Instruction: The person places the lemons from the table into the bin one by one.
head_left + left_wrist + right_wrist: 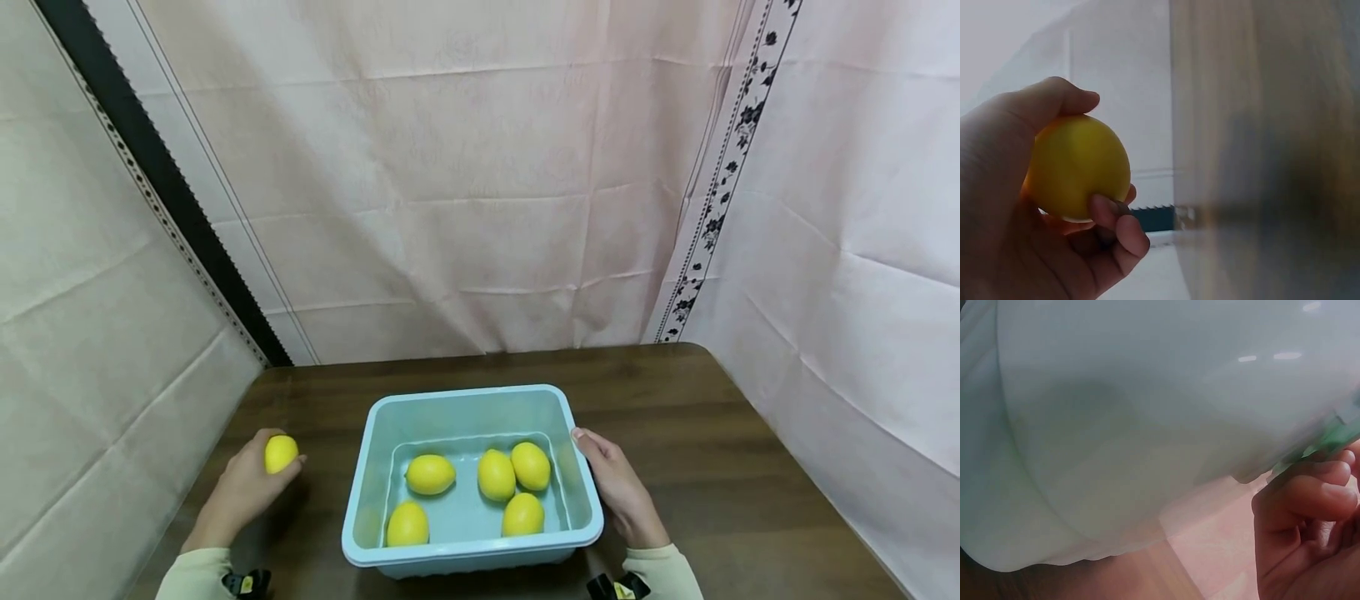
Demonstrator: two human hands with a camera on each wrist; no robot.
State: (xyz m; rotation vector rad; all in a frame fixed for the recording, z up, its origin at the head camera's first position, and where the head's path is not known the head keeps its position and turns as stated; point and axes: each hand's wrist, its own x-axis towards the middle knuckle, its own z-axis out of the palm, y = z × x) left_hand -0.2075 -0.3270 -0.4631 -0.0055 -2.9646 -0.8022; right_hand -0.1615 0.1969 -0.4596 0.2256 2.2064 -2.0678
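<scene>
A light blue plastic bin (465, 557) stands on the brown table with several yellow lemons (430, 475) on its floor. Left of the bin, my left hand (243, 492) grips another lemon (281, 453) above the tabletop. The left wrist view shows that lemon (1079, 165) between the thumb and curled fingers (1130, 236). On the bin's right side, my right hand (618, 487) holds the rim, its thumb on top. In the right wrist view the bin's outer wall (1147, 412) fills most of the picture, with curled fingers (1310, 494) at its edge.
The dark brown wooden table (720, 467) reaches back to a pale cloth curtain (465, 208). More cloth hangs on the left (90, 317) and the right (855, 250), close to the table's sides.
</scene>
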